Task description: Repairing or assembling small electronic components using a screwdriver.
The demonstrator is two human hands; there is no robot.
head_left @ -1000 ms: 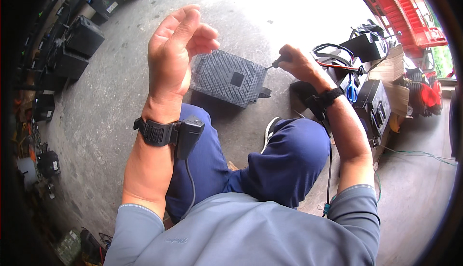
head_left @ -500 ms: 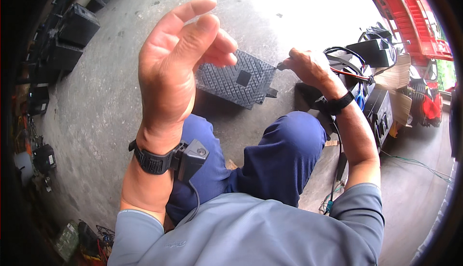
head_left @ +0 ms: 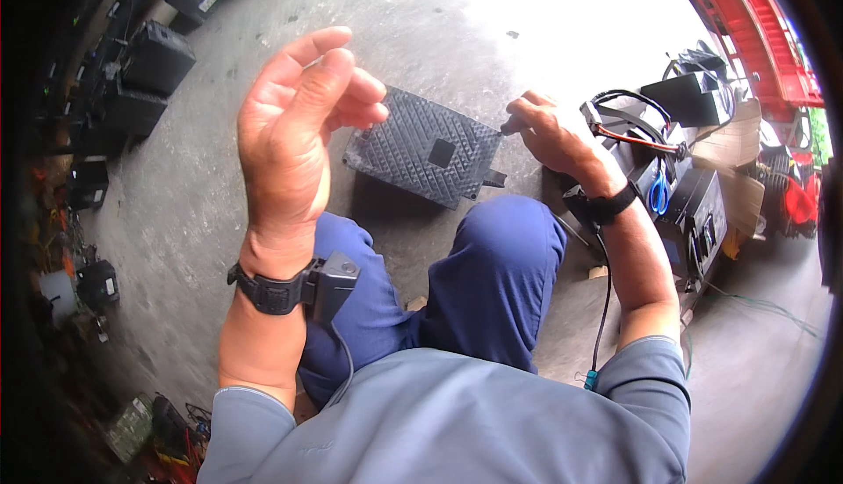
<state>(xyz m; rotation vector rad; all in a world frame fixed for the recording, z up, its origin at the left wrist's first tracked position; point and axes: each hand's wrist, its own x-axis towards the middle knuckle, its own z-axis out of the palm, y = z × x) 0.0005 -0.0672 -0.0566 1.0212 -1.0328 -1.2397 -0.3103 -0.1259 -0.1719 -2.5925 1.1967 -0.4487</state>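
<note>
On the grey floor in front of my knees rests a black box-shaped case (head_left: 402, 152) with a ribbed, chevron-patterned top and a small smooth square patch. A short black tab (head_left: 494, 178) juts from its right end. My left hand (head_left: 294, 128) is raised to the left of the case, fingers curved and apart, holding nothing. At the far right corner of the case, my right hand (head_left: 555, 137) has its fingers pinched on a short dark piece (head_left: 512, 125). Whether that piece is joined to the case cannot be made out.
To my right are black boxes (head_left: 694, 198) with bundled cables (head_left: 645, 124), blue-handled scissors (head_left: 659, 192) and cardboard (head_left: 733, 146). A red slatted structure (head_left: 755, 32) rises behind them. More black boxes (head_left: 158, 58) line the left side. Thin green wires (head_left: 764, 307) trail at right.
My left hand has moved a little down and to the left. The right hand stays at the case's corner, still pinching the dark piece. The whole view has shifted slightly.
</note>
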